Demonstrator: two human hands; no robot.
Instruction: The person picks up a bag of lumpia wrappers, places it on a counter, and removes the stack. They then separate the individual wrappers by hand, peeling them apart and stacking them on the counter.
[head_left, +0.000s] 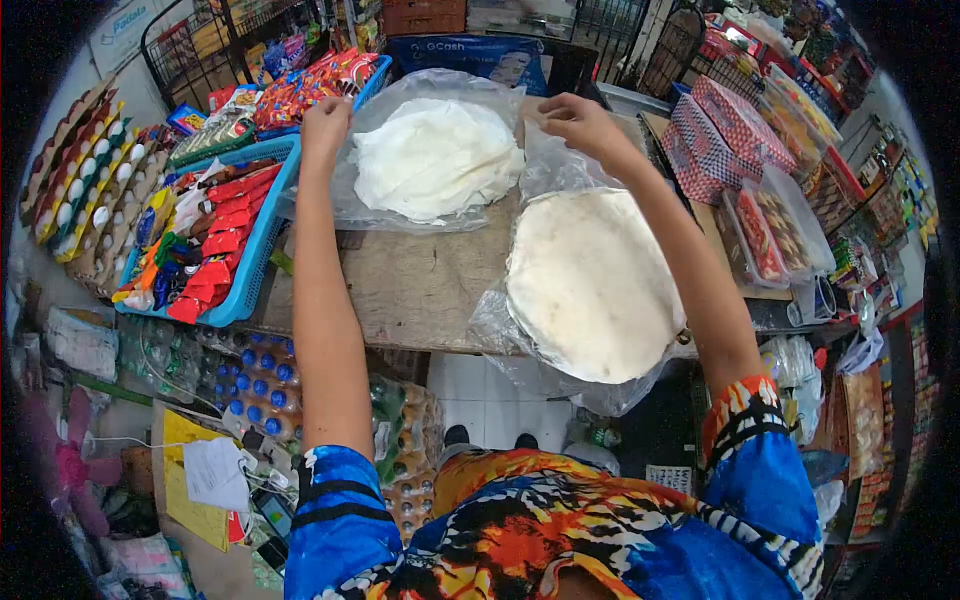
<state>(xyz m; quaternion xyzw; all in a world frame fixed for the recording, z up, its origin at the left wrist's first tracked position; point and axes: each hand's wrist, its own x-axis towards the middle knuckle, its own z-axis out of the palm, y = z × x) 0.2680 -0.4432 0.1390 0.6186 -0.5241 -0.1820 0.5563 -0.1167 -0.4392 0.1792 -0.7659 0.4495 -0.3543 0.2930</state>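
Note:
A stack of thin, round white wrappers lies on a clear plastic sheet at the far side of the wooden table. My left hand is closed at this sheet's left edge, beside the blue basket. Beyond the stack's right side, my right hand has its fingers curled in a pinch over crumpled plastic; what lies between the fingertips is too small to tell. Nearer me, below my right forearm, sits a second, smoother stack of round off-white wrappers on another clear plastic sheet.
The wooden table bears a blue basket of packaged snacks at left. Egg trays stand beyond it. At right are checkered boxes and a clear plastic container. Bottles with blue caps stand below the front edge.

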